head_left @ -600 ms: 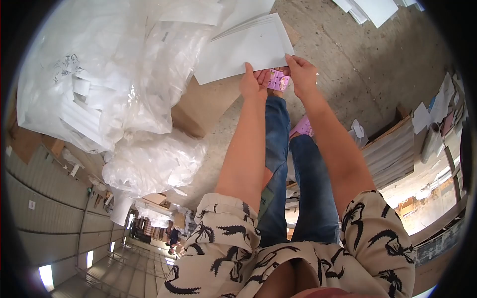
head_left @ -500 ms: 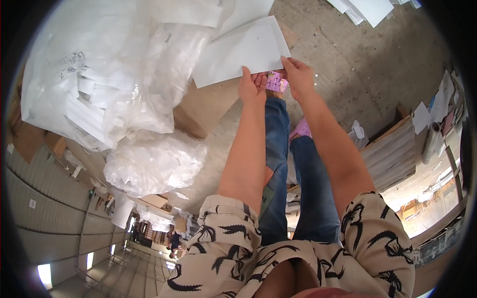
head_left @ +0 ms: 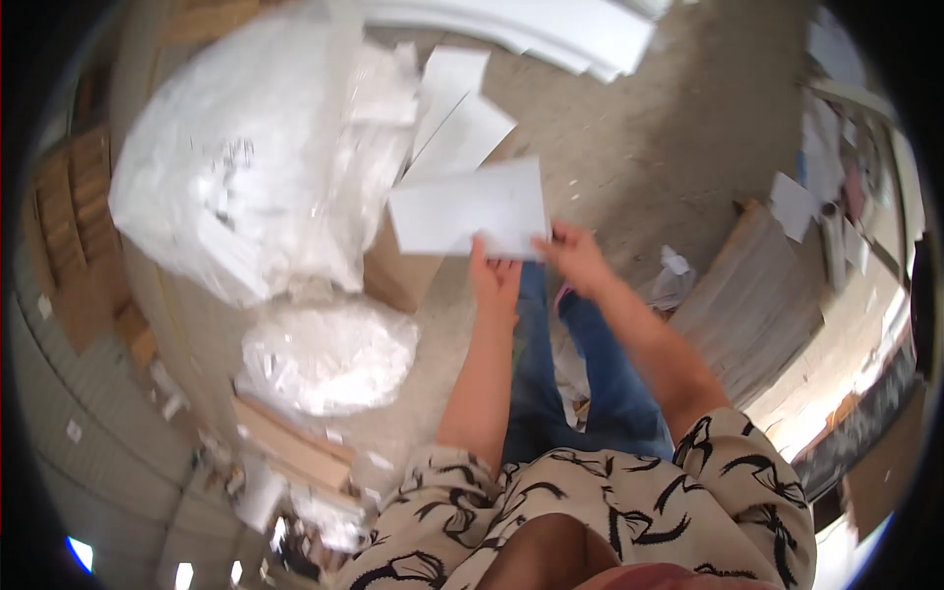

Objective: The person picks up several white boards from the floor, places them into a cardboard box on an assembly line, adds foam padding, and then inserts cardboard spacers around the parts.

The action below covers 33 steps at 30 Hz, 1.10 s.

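Between both hands I hold a white rectangular sheet (head_left: 470, 205), perhaps a thin stack; the blur hides which. My left hand (head_left: 495, 272) grips its near edge, thumb on top and fingers underneath. At the near right corner, my right hand (head_left: 573, 258) pinches the sheet. Just beyond it lie more white sheets (head_left: 462, 133), overlapping at angles. A piece of brown cardboard (head_left: 398, 275) shows under them, beside the large clear plastic bag (head_left: 285, 138) of white pieces on the left.
A smaller clear bag (head_left: 329, 356) sits nearer on the left. Long white sheets (head_left: 551, 29) lie at the far side of the concrete floor. To the right are a grey board (head_left: 747, 295), crumpled plastic (head_left: 673, 280) and loose papers (head_left: 793, 206).
The view has shifted, showing more of the far floor. Both hands have lifted the white sheet off the other sheets and drawn it nearer my body.
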### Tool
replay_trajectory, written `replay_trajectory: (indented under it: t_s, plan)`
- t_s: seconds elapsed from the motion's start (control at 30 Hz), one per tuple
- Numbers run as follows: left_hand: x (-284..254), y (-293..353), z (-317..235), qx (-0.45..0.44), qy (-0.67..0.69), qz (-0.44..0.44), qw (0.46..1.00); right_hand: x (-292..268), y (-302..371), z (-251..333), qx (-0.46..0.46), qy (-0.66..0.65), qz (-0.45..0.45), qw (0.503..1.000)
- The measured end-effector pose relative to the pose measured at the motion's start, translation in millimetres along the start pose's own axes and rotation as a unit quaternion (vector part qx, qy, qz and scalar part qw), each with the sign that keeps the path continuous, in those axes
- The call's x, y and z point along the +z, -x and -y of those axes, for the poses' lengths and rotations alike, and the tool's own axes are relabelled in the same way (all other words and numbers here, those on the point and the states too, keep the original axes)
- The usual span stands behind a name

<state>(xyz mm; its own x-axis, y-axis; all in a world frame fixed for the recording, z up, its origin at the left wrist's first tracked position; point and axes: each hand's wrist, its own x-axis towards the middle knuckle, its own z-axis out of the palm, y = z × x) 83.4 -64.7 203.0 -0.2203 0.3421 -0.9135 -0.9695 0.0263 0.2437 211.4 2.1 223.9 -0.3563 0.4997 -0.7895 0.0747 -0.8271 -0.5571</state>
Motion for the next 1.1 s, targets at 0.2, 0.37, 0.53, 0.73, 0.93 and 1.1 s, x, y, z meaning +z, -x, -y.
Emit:
replay_trajectory:
  t_s: [0.2, 0.37, 0.53, 0.73, 0.93, 1.1]
  plan:
    - [39, 184, 9, -0.025, -0.246, 0.180, 0.952, -55, 226, 27, -0.002, -0.037, 0.105, 0.994]
    - [78, 326, 25, -0.042, -0.452, 0.340, 0.824, -115, 392, 59, -0.117, -0.297, 0.096, 0.943]
    - [78, 403, 51, -0.120, -0.620, 0.445, 0.635, -54, 535, -7, -0.226, -0.131, -0.193, 0.946]
    - [35, 464, 72, -0.235, -0.644, 0.521, 0.509, 63, 598, -93, -0.313, -0.318, -0.458, 0.769]
    - [-36, 535, 64, -0.280, -0.642, 0.494, 0.516, 105, 717, -148, -0.339, -0.201, -0.661, 0.638]
    - [-70, 559, 65, -0.336, -0.588, 0.536, 0.504, 124, 847, -255, -0.366, -0.226, -0.764, 0.481]
